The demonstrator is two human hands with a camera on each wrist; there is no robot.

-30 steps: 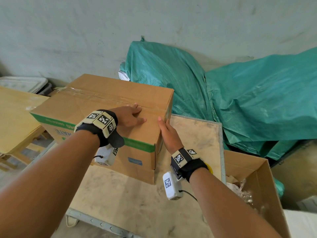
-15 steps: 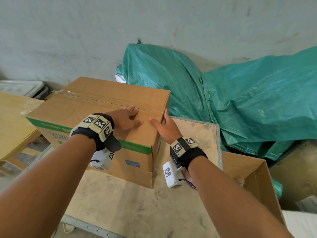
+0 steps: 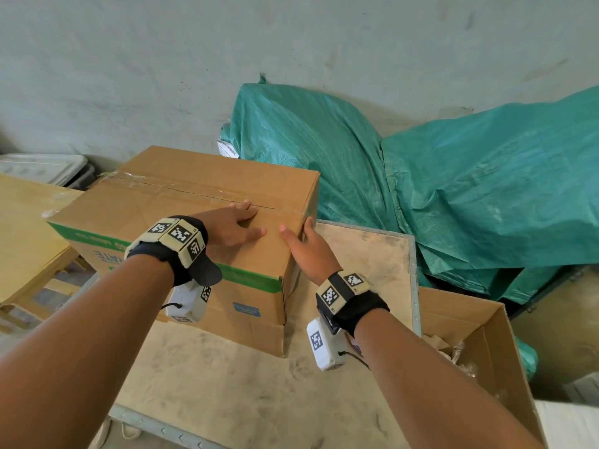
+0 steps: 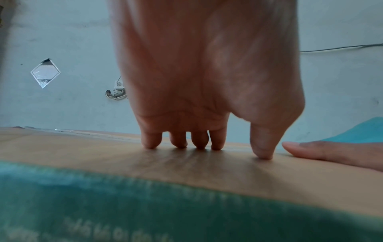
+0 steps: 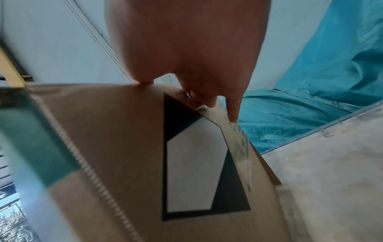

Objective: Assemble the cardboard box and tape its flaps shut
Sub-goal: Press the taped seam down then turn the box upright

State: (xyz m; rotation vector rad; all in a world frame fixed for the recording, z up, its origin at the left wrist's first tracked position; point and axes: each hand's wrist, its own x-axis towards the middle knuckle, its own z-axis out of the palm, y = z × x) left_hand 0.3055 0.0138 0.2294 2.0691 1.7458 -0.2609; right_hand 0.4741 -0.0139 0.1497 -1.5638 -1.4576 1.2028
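Observation:
A brown cardboard box (image 3: pixel 155 212) with a green stripe stands on the dusty table (image 3: pixel 227 384), its top flaps closed. Clear tape (image 3: pixel 181 187) runs along the top seam. My left hand (image 3: pixel 246 220) lies flat on the top near the seam's right end, its fingertips (image 4: pixel 180 144) pressing the cardboard (image 4: pixel 82 155). My right hand (image 3: pixel 296 234) straddles the box's top right edge: the thumb (image 4: pixel 331 151) rests on top, and the fingers (image 5: pixel 232 114) press the tape end (image 5: pixel 240 147) down the box's side (image 5: pixel 103 139).
A green tarp (image 3: pixel 421 189) covers a heap behind and to the right. An open cardboard box (image 3: pixel 479 345) holding scraps sits at the table's right side. A yellow wooden table (image 3: pixel 22 228) stands to the left. A grey wall is behind.
My right hand has slid up the box's right side to its top edge, and the thumb now lies on top. The left hand has stayed on the top flap.

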